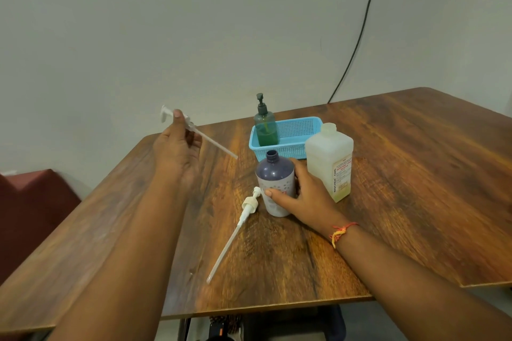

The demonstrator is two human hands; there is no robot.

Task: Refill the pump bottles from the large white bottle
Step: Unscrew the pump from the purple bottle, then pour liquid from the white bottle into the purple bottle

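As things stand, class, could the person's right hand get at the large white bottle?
Probably yes. The right hand grips the open purple bottle, and the large white bottle stands uncapped just beside it with nothing between. The hand would have to let go first.

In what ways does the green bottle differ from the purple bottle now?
The green bottle stands in the blue basket; the purple bottle stands on the table, held by the right hand. The green bottle has its pump on; the purple bottle's neck is open. The green one is see-through, the purple one opaque. Both are upright.
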